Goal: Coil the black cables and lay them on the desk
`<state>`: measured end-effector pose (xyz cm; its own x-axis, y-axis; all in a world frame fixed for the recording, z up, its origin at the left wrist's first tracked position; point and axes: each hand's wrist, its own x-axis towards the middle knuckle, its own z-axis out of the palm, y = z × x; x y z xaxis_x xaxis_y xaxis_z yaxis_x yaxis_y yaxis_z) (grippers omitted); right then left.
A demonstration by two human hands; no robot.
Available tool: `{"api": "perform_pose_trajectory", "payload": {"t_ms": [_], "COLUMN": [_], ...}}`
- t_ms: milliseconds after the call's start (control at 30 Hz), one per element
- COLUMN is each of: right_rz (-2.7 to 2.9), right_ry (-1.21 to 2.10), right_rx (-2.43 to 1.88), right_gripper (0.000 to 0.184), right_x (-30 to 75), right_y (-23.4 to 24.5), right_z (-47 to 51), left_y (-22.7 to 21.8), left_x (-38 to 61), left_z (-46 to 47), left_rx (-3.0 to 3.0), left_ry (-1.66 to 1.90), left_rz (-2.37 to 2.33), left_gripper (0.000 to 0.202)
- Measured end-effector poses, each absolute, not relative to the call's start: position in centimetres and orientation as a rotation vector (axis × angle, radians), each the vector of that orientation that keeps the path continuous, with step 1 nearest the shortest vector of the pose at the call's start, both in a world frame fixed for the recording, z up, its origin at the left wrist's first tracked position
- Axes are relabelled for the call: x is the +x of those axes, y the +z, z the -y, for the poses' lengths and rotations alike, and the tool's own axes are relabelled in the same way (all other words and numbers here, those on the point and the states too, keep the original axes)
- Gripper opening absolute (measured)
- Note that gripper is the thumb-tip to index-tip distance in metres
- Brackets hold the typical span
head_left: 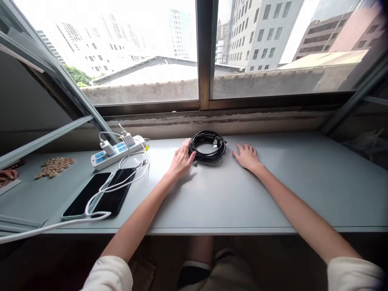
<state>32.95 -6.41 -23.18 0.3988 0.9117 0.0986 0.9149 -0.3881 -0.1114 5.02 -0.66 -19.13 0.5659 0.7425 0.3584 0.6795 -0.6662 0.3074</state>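
A coiled black cable [206, 156] lies on the grey desk, with a light-coloured connector [215, 143] inside the right part of its ring. At the coil's left edge rests my left hand [182, 157], fingers stretched forward and thumb apart. Its thumb overlaps the coil in this view; how firmly it touches, I cannot tell. Palm down on the desk, my right hand [246, 157] lies to the right of the coil with its fingers spread. A gap separates it from the cable, and it holds nothing.
On the left are a white power strip [133, 150] with two plugged-in chargers, white charging cords [115, 187] and two dark-screened phones [87, 195]. Farther left lie small tan pieces [55, 166] and part of another person's hand [9, 173]. A window [204, 97] stands behind the desk [224, 206].
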Motion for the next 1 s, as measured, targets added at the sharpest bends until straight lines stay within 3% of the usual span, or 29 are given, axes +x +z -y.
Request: {"api": "perform_pose_trajectory", "payload": {"t_ms": [233,400,533,667,1000], "right_rz": [1.636,1.667,1.681,1.696,1.706], "right_ry": [-0.070,-0.062,-0.088,-0.122,-0.182], "right_rx": [-2.503,-2.504,-2.514,-2.522,-2.523], "right_gripper": [0.052,0.052,0.051,0.050,0.050], "right_x": [32.6,32.6,32.5,32.4,32.7], "right_y": [-23.3,-23.2,-23.2,-23.4,-24.2], "right_z": [6.1,6.1,6.2,6.1,6.2], "left_y": [-20.1,-19.8,-19.1,-19.6,-20.1], "left_x": [3.7,3.3,4.8,7.2,9.5], "left_z": [-1.4,-1.1,1.0,2.0,1.7], "left_rx": [2.689,2.643,2.777,2.965,3.101], "left_ry": [0.550,0.622,0.786,0.589,0.396], "left_rz": [-1.420,-1.524,-1.234,-0.861,-1.060], "left_gripper": [0.044,0.048,0.051,0.049,0.041]}}
